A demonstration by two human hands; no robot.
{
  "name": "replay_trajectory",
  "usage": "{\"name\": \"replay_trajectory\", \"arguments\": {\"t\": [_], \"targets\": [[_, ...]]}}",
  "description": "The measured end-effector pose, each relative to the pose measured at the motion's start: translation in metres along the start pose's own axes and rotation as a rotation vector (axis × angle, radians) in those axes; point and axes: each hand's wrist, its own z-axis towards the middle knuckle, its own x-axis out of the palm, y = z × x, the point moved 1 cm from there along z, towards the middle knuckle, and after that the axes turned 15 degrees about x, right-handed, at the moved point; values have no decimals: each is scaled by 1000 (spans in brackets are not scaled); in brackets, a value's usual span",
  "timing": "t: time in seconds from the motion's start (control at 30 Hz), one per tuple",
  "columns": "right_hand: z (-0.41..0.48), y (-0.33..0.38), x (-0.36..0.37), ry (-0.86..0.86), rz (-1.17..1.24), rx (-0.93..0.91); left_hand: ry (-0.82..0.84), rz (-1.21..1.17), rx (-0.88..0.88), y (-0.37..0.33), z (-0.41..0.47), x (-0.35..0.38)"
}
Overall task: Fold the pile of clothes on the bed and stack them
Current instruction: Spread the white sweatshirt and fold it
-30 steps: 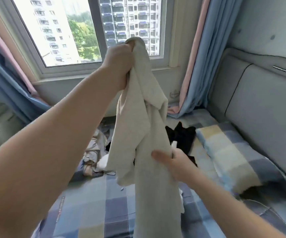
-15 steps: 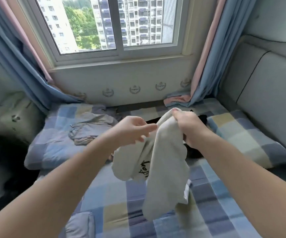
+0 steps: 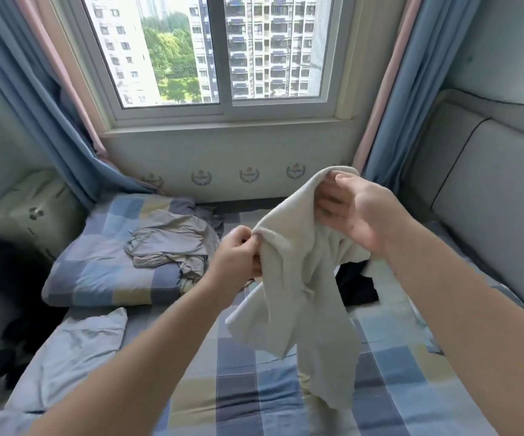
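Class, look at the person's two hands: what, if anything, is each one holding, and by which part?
Both hold the cream garment by its top edge: the left hand pinches one end, the right hand grips the other.

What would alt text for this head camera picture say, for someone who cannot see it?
Two bare hands, left hand and right hand, hold up a cream garment over a blue checked bed. A grey garment lies crumpled behind, below a window.

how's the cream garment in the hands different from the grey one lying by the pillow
The cream garment is held up off the bed by the left hand and right hand; the grey garment lies crumpled on the checked bedding, untouched. The cream one is paler. Both are unfolded.
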Motion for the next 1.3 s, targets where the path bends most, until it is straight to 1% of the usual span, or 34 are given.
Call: {"name": "replay_trajectory", "arguments": {"t": [0.07,0.13,0.2,0.27,0.3,0.4,0.53,0.6,0.67,0.73,0.8,0.93,1.0,1.07,1.13,1.2,1.27,1.3], "targets": [[-7,-9,-25,-4,-184,5,-62,-164,-11,-19,8,8],[-20,-30,-48,30,-383,23,-57,-279,-24,-28,11,25],[-35,-57,-63,119,-528,64,-23,-314,-53,-23,9,50],[-40,-81,-76,171,-558,81,15,-331,-63,-14,4,73],[-39,-90,-83,169,-542,70,22,-325,-68,-10,2,82],[-32,-89,-103,76,-489,-29,8,-299,-93,-3,2,96],[-25,-58,-124,99,-508,-156,-59,-197,-152,11,1,111],[-21,-43,-130,105,-498,-206,-41,-78,-120,20,-9,130],[-15,-35,-133,122,-503,-226,71,-18,-62,25,-24,151],[-11,-31,-138,127,-512,-232,192,-13,-14,29,-37,169],[-10,-28,-142,124,-505,-245,247,60,59,35,-46,179],[-12,-20,-152,137,-471,-272,137,363,164,54,-47,192],[-11,-16,-159,109,-466,-284,100,435,173,61,-44,194],[-8,-13,-171,57,-459,-282,81,390,163,59,-37,195],[-1,-13,-186,-31,-416,-237,32,231,113,47,-27,192],[3,-17,-201,-143,-379,-190,-65,59,56,31,-15,189],[-4,-22,-211,-243,-396,-245,-127,-52,33,12,-7,186],[-11,-26,-213,-243,-417,-288,-128,-89,36,5,-4,185]]}}
